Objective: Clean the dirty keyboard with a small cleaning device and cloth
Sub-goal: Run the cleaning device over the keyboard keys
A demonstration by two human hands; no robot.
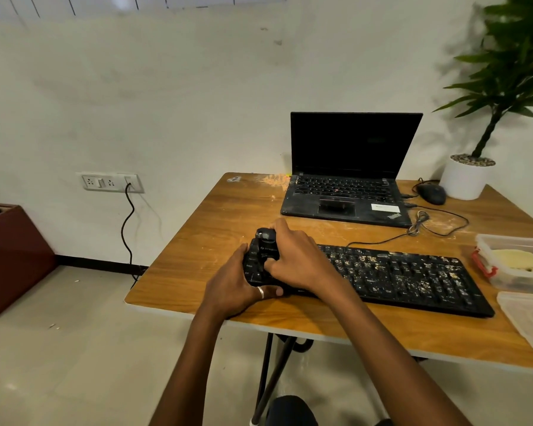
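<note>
Right hand (296, 256) is curled around a small black cleaning device (266, 244) and has it sitting on the left end of the keyboard (413, 275). Left hand (237, 284) grips that same end, fingers wrapped round the side and a ringed digit along the front edge. The keyboard's black, lies at a slant across the near part of the table (216, 229), and its keys are covered in pale crumbs from the middle out to the right.

The table's wood-look, a bit scuffed, with a dusty patch of powder (274, 179) at the back. Behind the keyboard there's an open laptop (348, 179) with a dark screen, then a mouse (432, 193) and a white plant pot (466, 178) off to the right. A plastic tub (517, 259) and a clear lid (530, 318) sit just past the keyboard's right end.

The hands are near the table's front-left corner; bare wood runs from them back to the far edge. Left of the table it's pale floor tiles (59, 348), a white wall with a wall socket (110, 182), and a brown box (10, 256).
</note>
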